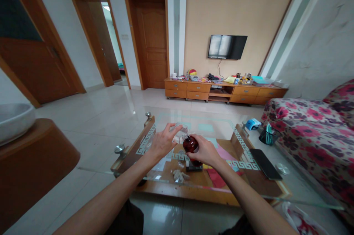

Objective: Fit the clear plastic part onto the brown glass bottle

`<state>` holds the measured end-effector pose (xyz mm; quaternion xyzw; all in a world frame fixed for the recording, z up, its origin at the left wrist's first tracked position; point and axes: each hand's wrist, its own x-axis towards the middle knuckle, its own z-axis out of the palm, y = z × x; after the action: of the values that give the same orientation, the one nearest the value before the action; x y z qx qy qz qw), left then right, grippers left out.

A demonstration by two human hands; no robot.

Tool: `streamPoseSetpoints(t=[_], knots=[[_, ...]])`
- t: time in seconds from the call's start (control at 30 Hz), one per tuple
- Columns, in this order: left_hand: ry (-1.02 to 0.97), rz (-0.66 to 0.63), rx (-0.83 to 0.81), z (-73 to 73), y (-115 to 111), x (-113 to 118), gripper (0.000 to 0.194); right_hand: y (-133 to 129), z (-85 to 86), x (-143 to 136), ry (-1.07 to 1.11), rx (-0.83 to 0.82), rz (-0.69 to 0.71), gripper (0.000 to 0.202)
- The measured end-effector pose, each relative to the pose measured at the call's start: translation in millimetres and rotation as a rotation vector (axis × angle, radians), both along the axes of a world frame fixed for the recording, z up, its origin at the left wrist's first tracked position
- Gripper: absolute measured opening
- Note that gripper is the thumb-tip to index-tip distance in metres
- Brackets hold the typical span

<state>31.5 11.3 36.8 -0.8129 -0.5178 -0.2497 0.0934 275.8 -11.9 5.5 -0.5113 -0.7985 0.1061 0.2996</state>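
Note:
My left hand grips a clear, see-through cup, its fingers bent around the far and near sides. Just to the right, my right hand is wrapped around a dark brown-red bottle. The bottle leans toward the cup, with its neck at the cup's near right side. Whether the two touch, or any liquid is in the cup, I cannot tell. Both hands are above a glass-topped coffee table with a pale key-pattern border.
A black phone, a mesh pen holder and a blue-white packet lie on the table's right side. Beneath the glass are papers and a crumpled pale item. A flowered sofa stands right, a white basin left.

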Motion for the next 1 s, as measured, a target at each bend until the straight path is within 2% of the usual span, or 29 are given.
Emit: streamPoseSetpoints(t=[0.8, 1.0], knots=[[0.055, -0.009, 0.065, -3.7, 1, 0, 0.083, -8, 8.9, 0, -0.092, 0.013, -0.039, 0.082], [0.078, -0.014, 0.065, -4.1, 2, -2, 0.079, -8, 12.5, -1, -0.106, 0.011, -0.038, 0.081]])
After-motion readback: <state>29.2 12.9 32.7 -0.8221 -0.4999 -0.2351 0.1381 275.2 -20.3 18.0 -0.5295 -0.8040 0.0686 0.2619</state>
